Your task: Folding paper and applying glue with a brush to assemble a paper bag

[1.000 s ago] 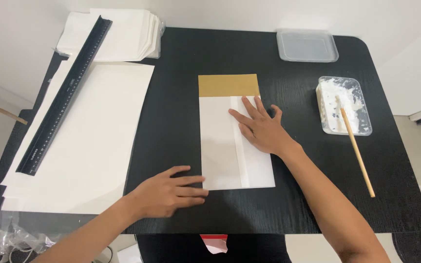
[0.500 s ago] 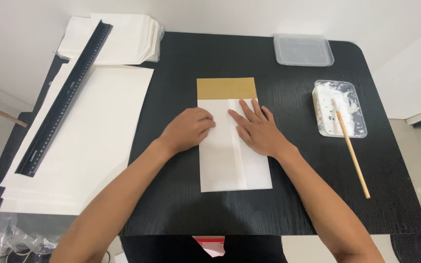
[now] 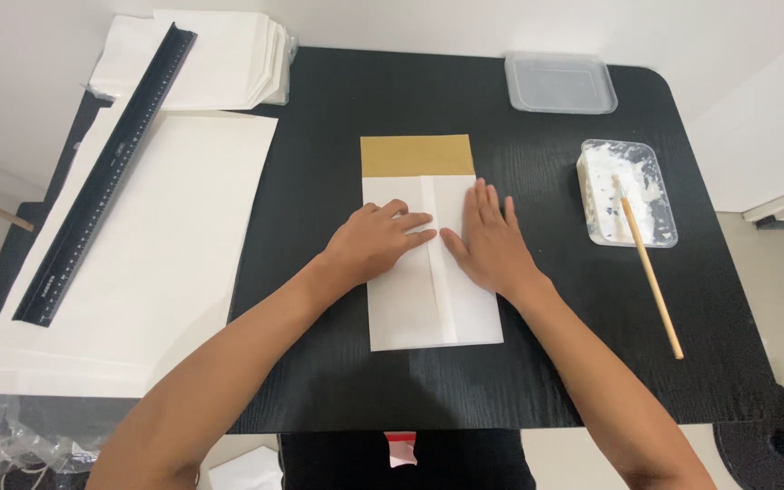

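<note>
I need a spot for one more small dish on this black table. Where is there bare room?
Bare black table lies between the paper stack and the lidded container, and along the near edge below the folded sheet. The left is crowded by large white sheets and the ruler; the paste tray and stick crowd the right.

Head view, as I see it: my left hand (image 3: 376, 243) and right hand (image 3: 492, 247) both lie flat on a folded white paper sheet (image 3: 432, 304), either side of its centre seam. A brown card (image 3: 416, 155) shows above the sheet's top edge. All rest on a black table (image 3: 338, 118). To the left: a stack of large white sheets (image 3: 151, 263) with a black ruler (image 3: 102, 177) laid across. Far left corner: a pile of folded white papers (image 3: 229, 54). To the right: a clear tray of white paste (image 3: 628, 191) with a wooden stick (image 3: 651, 277), and a clear lid (image 3: 561, 83) behind it.
</note>
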